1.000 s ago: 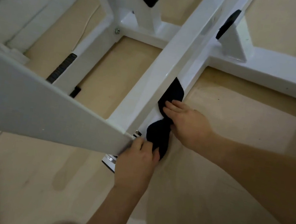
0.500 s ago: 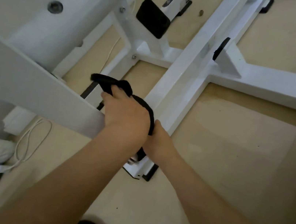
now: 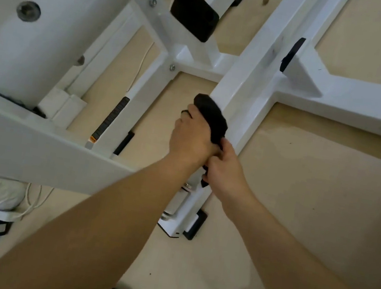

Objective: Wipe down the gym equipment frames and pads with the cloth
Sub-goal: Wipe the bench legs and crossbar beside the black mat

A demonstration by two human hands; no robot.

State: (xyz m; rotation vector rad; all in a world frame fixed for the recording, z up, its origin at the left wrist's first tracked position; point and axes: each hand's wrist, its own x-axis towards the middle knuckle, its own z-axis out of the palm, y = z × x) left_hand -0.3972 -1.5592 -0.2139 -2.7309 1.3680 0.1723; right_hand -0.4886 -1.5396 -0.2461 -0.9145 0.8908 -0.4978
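Fingers of the left hand (image 3: pixel 192 136) and right hand (image 3: pixel 226 169) clench the black cloth (image 3: pixel 213 118) against the white frame beam (image 3: pixel 251 79).

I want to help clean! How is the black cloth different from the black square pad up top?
The cloth is bunched up; the pad is flat with rounded corners. The cloth is gripped by the left hand and right hand against the white beam; the pad sits untouched on its white post. Both are black.
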